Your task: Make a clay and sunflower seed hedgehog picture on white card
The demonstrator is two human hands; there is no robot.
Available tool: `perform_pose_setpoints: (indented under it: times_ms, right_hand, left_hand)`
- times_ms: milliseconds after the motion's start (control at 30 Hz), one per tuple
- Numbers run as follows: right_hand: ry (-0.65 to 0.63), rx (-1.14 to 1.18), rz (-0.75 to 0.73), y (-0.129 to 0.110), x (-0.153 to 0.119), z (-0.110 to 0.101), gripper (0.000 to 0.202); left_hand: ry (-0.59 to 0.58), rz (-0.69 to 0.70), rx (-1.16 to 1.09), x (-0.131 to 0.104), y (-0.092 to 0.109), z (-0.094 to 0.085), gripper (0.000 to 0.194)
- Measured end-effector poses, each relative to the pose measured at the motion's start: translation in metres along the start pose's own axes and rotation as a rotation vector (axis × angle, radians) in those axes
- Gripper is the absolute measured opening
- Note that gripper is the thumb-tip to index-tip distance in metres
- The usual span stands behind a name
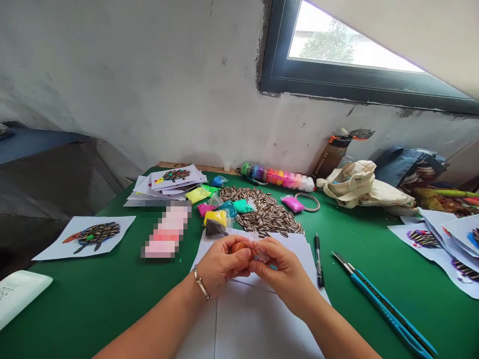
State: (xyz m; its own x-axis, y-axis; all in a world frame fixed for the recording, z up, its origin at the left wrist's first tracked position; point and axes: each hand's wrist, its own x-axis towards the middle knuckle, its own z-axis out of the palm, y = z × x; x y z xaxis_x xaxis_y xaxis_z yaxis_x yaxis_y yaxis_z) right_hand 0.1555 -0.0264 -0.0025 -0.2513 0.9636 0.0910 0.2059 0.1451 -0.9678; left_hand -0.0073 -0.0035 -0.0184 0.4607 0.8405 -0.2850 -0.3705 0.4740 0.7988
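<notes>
Both my hands meet over sheets of white paper [258,319] on the green table. Fingers of my left hand [226,259] are closed around a lump of orange-brown modelling clay [239,246]. My right hand [279,262] pinches the clear plastic bag [260,252] around that clay. A bit of blue shows under the right fingers, too covered to make out. Just beyond the hands lie a bag of black clay [216,228] and a bag of yellow clay [216,217]. Behind them spreads a pile of striped sunflower seeds [267,209].
A black pen [318,262] and a blue utility knife [381,301], blade out, lie to the right. Seed-decorated pictures [88,237] rest at left, others [434,239] at right. Clay tubs [279,177], a bottle [331,154] and a cloth bag [359,187] line the back.
</notes>
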Motion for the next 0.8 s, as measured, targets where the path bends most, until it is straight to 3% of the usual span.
perform_pose_setpoints:
  times_ms: [233,467,800]
  right_hand:
    - [0.036,-0.163,-0.111,0.0028,0.0001,0.0016,0.010]
    - [-0.018,-0.280,-0.131,0.0042,-0.0018,-0.0006,0.017]
    - [-0.044,-0.271,-0.134,0.0046,0.0016,-0.0019,0.012]
  left_hand:
    - [0.072,-0.001,0.029,-0.0012,-0.0005,0.0029,0.041]
    - [0.045,0.009,0.089,0.0005,-0.0035,0.0008,0.041]
    - [0.106,0.020,0.080,-0.0012,0.0024,0.0012,0.044]
